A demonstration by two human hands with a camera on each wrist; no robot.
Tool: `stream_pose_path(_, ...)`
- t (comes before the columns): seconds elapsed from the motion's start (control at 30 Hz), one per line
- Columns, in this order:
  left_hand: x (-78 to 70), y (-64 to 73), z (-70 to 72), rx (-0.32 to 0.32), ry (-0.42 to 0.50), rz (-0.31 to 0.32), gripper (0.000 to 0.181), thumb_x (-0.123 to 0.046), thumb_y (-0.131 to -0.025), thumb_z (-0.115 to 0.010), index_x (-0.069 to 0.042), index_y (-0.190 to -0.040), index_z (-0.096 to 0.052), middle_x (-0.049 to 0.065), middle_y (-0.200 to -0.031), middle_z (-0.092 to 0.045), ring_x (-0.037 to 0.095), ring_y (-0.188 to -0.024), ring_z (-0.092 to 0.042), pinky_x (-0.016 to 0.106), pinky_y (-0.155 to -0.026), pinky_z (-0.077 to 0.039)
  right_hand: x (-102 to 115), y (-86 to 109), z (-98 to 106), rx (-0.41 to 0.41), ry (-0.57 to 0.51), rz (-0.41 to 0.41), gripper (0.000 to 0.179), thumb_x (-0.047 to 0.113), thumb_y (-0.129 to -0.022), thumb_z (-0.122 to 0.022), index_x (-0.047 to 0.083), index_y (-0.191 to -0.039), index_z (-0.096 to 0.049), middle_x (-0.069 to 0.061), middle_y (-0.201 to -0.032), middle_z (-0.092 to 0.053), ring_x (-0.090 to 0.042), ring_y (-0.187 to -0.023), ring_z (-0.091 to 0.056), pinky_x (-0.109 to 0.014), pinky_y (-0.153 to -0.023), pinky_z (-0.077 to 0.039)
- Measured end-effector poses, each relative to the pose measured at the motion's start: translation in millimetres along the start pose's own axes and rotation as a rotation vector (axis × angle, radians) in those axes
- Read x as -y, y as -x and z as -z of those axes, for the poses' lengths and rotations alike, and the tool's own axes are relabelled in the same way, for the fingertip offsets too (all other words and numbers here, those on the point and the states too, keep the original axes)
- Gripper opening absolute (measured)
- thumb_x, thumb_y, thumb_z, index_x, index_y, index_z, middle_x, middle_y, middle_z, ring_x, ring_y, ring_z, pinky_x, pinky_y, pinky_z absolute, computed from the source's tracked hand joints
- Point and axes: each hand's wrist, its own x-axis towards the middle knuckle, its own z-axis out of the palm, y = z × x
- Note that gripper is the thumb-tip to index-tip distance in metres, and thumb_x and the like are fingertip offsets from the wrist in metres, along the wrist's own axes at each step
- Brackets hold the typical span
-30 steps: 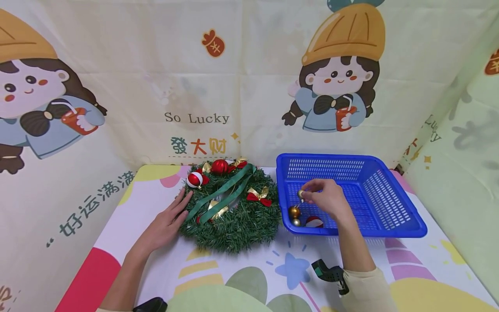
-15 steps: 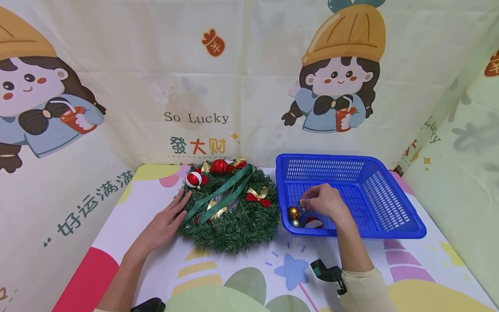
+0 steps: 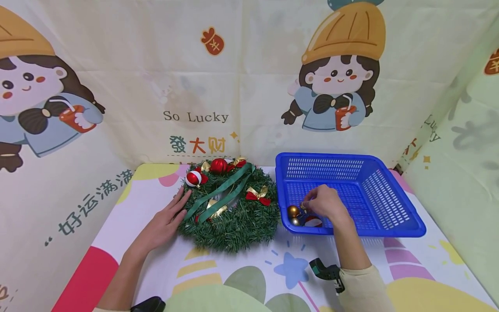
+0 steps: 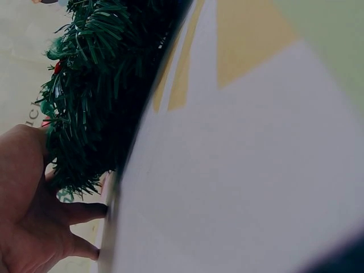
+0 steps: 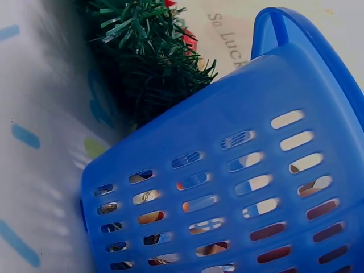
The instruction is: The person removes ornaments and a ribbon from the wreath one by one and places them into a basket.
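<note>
My left hand rests with straight fingers against the left edge of a green Christmas wreath. Its thumb and fingers touch the needles in the left wrist view, where the wreath rises beside the palm. Inside a blue plastic basket, my right hand pinches a small gold bauble between thumb and fingertips, low over the floor. Close by lie an orange-gold bauble, a paler gold bauble and a red-and-white bauble. The basket wall hides most of this hand in the right wrist view.
On the wreath sit a red bauble, a red-and-white striped bauble, a red-and-gold bow and a green ribbon. A printed cloth covers the table. Patterned fabric hangs close behind.
My right hand has lowered toward the basket floor with the small gold bauble in its fingertips, near the other baubles. My left hand has stayed on the wreath.
</note>
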Motion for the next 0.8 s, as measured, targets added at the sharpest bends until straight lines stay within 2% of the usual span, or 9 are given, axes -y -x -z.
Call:
stream_pose_path(0.3,-0.3,0.1,0.0,0.000,-0.007,-0.003,0.058,-0.032,-0.114,-0.042,-0.026,-0.168,-0.021,0.007,-0.177,-0.009,0.051,-0.153,-0.027,0.070,-0.117,-0.029,-1.1,-1.6,-4.7,0.003,0.050,-0.011,0.016,0.015,-0.095,-0.072,0.002,-0.101,-0.079,-0.014,-0.094,-0.075,-0.027,-0.086,-0.068,-0.044,-0.077,-0.056)
stream_pose_path(0.8,-0.9,1.3,-0.7,0.002,0.003,0.004,0.059,-0.032,-0.114,-0.043,-0.027,-0.168,-0.021,0.007,-0.177,-0.010,0.050,-0.155,-0.024,0.070,-0.118,-0.029,-1.5,-0.1,-2.7,0.028,0.059,-0.005,0.017,0.016,-0.096,-0.071,0.003,-0.104,-0.079,-0.017,-0.100,-0.073,-0.029,-0.089,-0.067,-0.041,-0.074,-0.056)
